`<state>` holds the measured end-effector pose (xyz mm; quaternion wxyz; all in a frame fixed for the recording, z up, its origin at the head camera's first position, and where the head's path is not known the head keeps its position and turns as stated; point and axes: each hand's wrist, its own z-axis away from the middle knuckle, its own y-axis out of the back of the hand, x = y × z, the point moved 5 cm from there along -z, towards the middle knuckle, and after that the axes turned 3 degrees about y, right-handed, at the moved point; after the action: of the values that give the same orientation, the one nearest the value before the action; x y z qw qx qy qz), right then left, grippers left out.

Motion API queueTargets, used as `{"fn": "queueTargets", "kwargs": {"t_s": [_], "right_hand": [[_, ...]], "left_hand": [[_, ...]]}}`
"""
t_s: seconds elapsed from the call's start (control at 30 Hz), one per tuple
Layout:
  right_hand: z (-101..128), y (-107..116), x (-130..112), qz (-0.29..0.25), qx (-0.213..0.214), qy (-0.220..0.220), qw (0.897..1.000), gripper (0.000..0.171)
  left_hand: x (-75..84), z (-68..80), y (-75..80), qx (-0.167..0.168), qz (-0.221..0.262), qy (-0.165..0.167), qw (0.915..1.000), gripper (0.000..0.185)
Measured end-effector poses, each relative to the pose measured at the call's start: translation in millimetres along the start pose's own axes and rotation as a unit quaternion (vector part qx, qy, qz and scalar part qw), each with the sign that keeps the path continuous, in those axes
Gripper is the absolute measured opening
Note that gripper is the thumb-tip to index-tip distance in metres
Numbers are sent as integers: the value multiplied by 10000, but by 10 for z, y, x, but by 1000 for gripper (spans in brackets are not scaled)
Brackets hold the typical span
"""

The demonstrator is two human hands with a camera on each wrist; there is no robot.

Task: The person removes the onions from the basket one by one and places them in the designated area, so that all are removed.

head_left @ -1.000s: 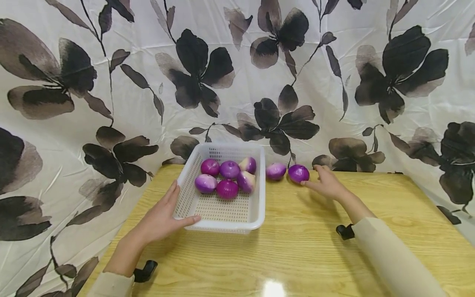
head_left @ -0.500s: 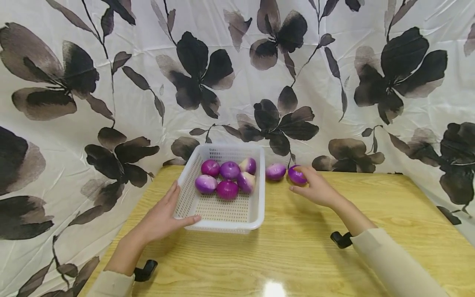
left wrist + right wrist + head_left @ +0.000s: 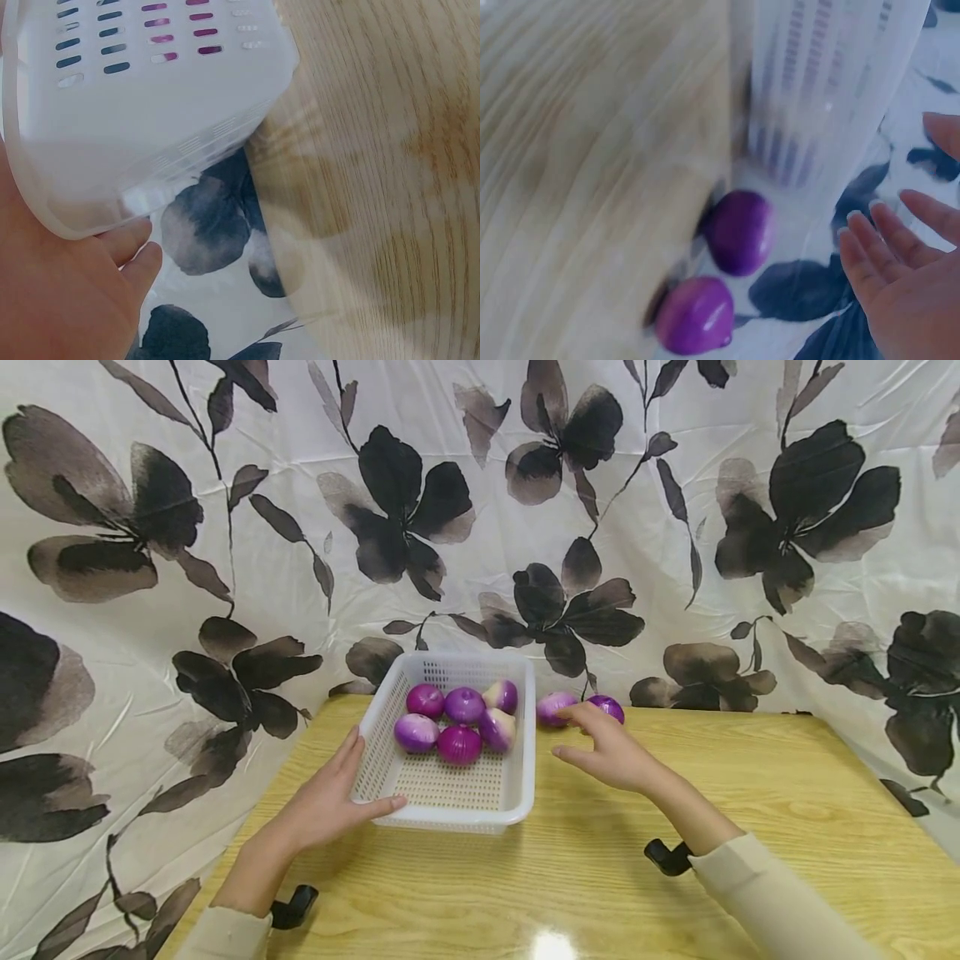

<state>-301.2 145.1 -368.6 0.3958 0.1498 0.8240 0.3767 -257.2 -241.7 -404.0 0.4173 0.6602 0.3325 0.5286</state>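
A white perforated plastic basket [image 3: 450,817] holds several purple onions [image 3: 460,743] toward its far end. My left hand [image 3: 326,802] grips the basket's near left corner, thumb over the front rim and fingers along the outer left side. From the left wrist, fingertips [image 3: 142,266] show under the rim. Just right of the basket, a pale purple onion [image 3: 551,707] lies on the table, with a darker onion [image 3: 609,708] beside it, partly covered by my right hand [image 3: 611,752]. That hand holds nothing; its spread fingers [image 3: 866,255] are apart from both onions in the right wrist view.
The wooden table [image 3: 480,893] has its far edge against a white cloth [image 3: 480,568] printed with dark flowers. The two loose onions lie close to that far edge. Black wrist-worn devices [image 3: 667,857] sit at both wrists.
My right hand has moved left, from beside the darker onion, across it, to the paler onion nearer the basket. The left hand, basket and onions stay in place.
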Motion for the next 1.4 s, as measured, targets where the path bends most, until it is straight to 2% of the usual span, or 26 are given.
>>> {"fn": "queueTargets", "kwargs": {"t_s": [0.17, 0.47, 0.83, 1.07, 1.4], "right_hand": [[-58, -125, -185, -144, -86, 243, 9996, 54], [-224, -346, -472, -292, -514, 95, 9982, 60], [-523, -724, -638, -179, -970, 276, 9947, 69], [-675, -883, -688, -7, -1138, -127, 9934, 79], [-818, -1003, -647, 28, -1070, -562, 9927, 87]], "left_hand": [[-12, -14, 0, -13, 3, 18, 10000, 129], [-6, -19, 3, -10, 45, 53, 10000, 129], [-12, -10, -1, -8, 62, 27, 10000, 129], [-6, 2, -6, -45, 42, 34, 10000, 128], [-15, 3, -8, -2, 48, 6, 10000, 128]]}}
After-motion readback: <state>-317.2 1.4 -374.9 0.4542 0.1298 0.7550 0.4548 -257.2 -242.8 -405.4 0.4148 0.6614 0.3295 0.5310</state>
